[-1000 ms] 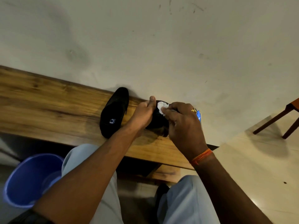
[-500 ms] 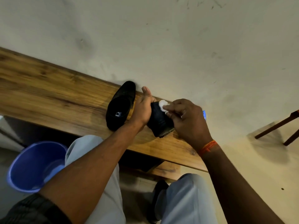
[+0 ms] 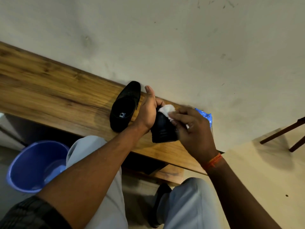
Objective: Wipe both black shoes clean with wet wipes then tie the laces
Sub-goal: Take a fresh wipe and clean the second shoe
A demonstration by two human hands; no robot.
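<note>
A black shoe [image 3: 124, 107] with a white logo on its insole lay on a brown wood-grain table [image 3: 49, 90], and a second black shoe [image 3: 162, 129] showed ridged sole lines. The wipe [image 3: 166, 110] was white, the wipes packet [image 3: 205, 115] blue with pale dots. The bucket [image 3: 35, 166] was blue, the trousers [image 3: 189, 204] pale grey, the wrist thread [image 3: 212, 161] orange, the wall [image 3: 165, 38] a smudged off-white

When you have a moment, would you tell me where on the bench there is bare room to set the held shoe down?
The long stretch of bench left of the resting shoe is bare. The right end is crowded: left hand, held shoe, right hand with the wipe, and the blue packet.
</note>
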